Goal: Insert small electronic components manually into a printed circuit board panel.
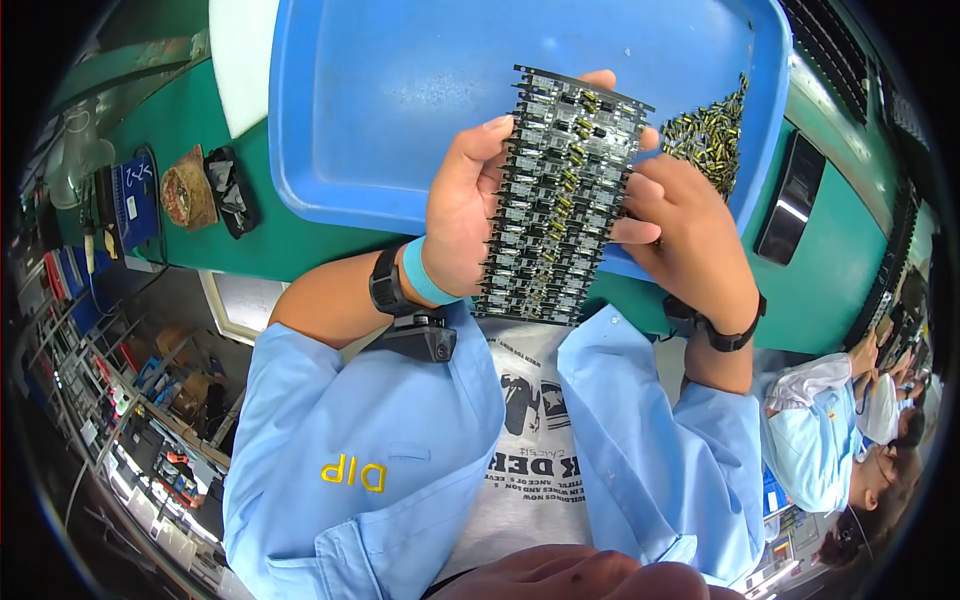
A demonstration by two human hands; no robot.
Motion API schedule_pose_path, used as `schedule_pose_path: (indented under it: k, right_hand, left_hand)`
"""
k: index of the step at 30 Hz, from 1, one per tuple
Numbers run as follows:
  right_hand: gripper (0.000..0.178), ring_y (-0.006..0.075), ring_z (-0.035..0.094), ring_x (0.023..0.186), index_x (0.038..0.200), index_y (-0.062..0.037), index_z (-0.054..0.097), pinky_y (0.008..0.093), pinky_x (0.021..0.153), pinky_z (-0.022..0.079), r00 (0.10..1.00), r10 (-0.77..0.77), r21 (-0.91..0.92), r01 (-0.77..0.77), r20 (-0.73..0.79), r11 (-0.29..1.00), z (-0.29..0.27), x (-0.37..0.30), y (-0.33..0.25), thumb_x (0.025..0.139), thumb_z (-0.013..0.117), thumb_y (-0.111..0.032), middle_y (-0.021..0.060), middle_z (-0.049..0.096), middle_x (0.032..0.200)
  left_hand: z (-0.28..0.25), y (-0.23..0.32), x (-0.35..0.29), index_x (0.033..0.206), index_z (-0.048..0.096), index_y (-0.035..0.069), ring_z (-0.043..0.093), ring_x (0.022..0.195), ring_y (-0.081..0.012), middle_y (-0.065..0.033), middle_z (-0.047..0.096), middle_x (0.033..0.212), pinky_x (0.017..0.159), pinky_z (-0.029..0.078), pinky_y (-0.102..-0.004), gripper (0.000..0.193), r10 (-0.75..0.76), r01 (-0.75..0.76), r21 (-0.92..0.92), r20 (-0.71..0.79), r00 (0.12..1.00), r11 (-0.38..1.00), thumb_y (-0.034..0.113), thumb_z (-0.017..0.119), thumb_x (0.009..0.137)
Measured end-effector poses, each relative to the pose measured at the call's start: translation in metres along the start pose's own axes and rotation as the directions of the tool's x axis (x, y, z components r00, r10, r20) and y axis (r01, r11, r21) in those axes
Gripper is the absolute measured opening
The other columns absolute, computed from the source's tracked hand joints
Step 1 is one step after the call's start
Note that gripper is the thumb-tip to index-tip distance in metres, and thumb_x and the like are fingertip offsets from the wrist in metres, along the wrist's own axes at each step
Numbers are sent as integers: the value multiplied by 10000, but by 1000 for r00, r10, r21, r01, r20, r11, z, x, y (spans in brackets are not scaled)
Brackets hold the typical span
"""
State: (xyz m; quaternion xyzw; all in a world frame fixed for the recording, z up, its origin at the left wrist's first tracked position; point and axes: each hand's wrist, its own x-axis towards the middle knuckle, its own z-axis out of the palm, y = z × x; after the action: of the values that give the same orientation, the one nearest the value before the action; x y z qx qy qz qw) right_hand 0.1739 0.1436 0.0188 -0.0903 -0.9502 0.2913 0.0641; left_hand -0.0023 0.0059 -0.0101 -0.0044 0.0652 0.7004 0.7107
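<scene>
A long black circuit board panel (563, 200), set with rows of small parts, is held up tilted over the near edge of the blue tray (400, 200). Down its middle runs a line of small black-and-yellow capacitors. My left hand (462, 205) grips its left edge, with the thumb along the side and the other fingers partly hidden behind. At the right edge, my right hand (690, 215) has its fingers against the panel, some reaching behind it. A heap of loose capacitors (708, 140) lies in the tray's right side, just beyond my right hand.
On the green table (835, 270), a black phone (790, 198) lies right of the tray. Left of it are a crumpled black item (232, 190), a brown round-patterned packet (188, 190) and a blue booklet (135, 200). Another person (815, 430) sits at the right.
</scene>
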Motion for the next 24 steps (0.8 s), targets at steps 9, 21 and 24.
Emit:
schedule_pose_path:
  k: [9, 21, 24]
  right_hand:
    - [172, 317, 666, 888, 989, 0, 677, 397, 760, 540, 995, 57, 113, -47, -87, 992, 4, -5, -2, 834, 739, 39, 111, 646, 962]
    - [84, 153, 719, 871, 923, 28, 682, 281, 766, 564, 906, 330, 505, -160, -266, 848, 4, -8, 7, 887, 719, 94, 130, 755, 983]
    - [58, 162, 717, 885, 913, 34, 668, 278, 780, 571, 866, 411, 703, -103, -284, 703, 4, -10, 3, 915, 691, 87, 132, 744, 1008]
  left_hand:
    - [-4, 0, 2, 1693, 192, 148, 565, 1360, -433, -307, 355, 1633, 1159, 431, -681, 717, 7, -7, 5, 0, 1000, 1000, 453, 406, 1080]
    - [-3, 1, -1, 1696, 194, 152, 577, 1357, -409, -274, 362, 1647, 1163, 447, -653, 690, 23, -23, -10, -26, 999, 1000, 445, 341, 1088]
    - [-4, -1, -1, 1697, 194, 154, 577, 1356, -409, -270, 365, 1647, 1163, 448, -652, 687, 17, -17, -30, -20, 1000, 999, 441, 338, 1090]
